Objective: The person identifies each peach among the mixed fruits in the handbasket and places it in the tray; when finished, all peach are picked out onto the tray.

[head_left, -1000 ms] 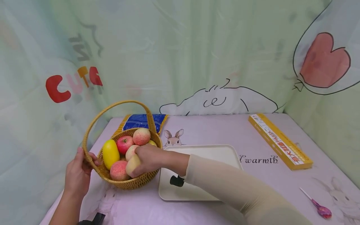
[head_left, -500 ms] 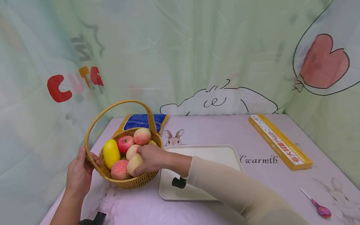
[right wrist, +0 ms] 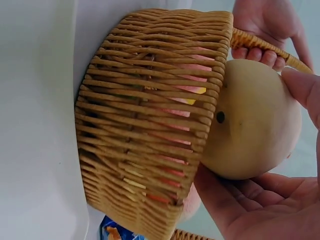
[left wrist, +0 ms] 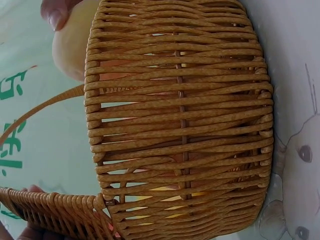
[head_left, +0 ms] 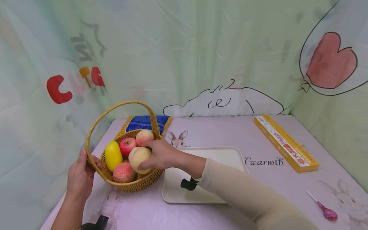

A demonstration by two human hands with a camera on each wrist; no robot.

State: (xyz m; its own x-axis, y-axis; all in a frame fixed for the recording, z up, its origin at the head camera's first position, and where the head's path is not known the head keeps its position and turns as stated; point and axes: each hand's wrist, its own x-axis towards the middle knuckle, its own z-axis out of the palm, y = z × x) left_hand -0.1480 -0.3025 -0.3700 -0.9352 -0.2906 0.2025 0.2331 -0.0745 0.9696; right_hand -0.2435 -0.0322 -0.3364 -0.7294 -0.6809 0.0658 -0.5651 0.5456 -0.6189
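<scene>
My left hand (head_left: 79,179) holds the handle (head_left: 91,127) of a wicker basket (head_left: 136,187) low on its left side. In my right hand (head_left: 165,155) is a pale yellow peach (head_left: 140,158), gripped between thumb and fingers. The right wrist view shows this peach (right wrist: 257,127) right at the basket rim, mostly above it. Inside the basket lie a yellow mango-shaped fruit (head_left: 113,157), a red apple (head_left: 127,146), and pink peaches, one at the front (head_left: 124,172) and another at the back (head_left: 144,137). The held peach and right hand hide the basket's right part.
A cream tray (head_left: 175,195) lies right of the basket, beneath my right forearm. Behind the basket is a blue and yellow packet (head_left: 143,124). A yellow pasta box (head_left: 284,143) lies at the back right, and a wrapped lollipop (head_left: 329,213) at the front right.
My right hand has lifted the pale peach up and slightly right from among the other fruit. It now covers a smaller peach seen before. The left hand keeps its hold on the handle.
</scene>
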